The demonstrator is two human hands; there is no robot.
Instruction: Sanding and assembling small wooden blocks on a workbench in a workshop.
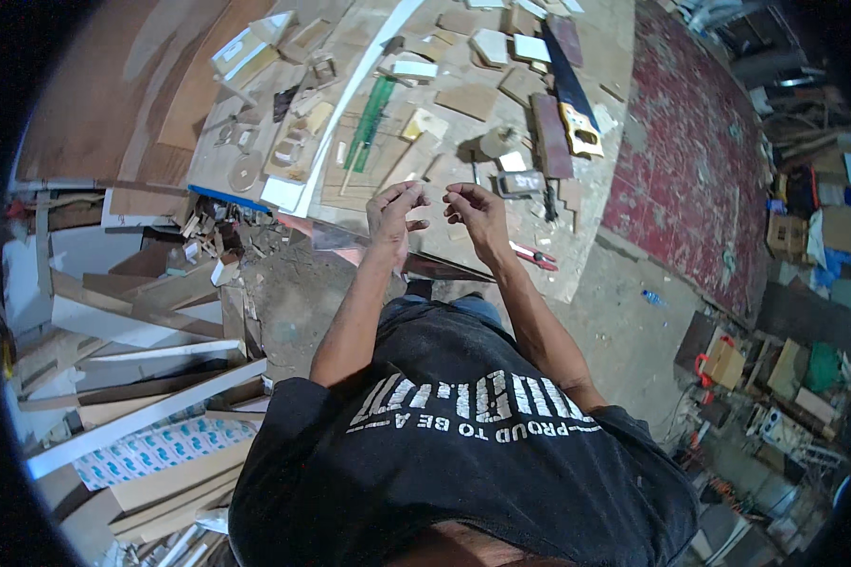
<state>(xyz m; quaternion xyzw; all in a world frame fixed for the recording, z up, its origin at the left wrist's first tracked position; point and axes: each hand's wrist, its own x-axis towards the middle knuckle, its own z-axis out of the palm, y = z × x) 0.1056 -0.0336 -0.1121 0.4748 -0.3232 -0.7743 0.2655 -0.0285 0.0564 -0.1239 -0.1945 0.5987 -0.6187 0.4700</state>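
Note:
Over the near edge of the workbench [463, 248], my left hand [395, 217] and my right hand [478, 215] face each other a short gap apart. Fingertips of both are drawn together in a pinch. Whatever is between them, if anything, is too small to make out. Just beyond my right hand lie a dark box-shaped thing [520, 183] and a pale round item [501, 143]. Red-handled pliers [536, 256] rest near my right forearm. A handsaw [581, 129] with a yellow handle lies farther right, beside a reddish wood strip [551, 137].
Wood offcuts [467, 100], a green strip [369, 123] and a long white strip [343, 104] cover the bench. Boards [151, 416] are piled on the floor at left. A worn red panel [690, 151] lies right of the bench, with clutter [804, 378] beyond.

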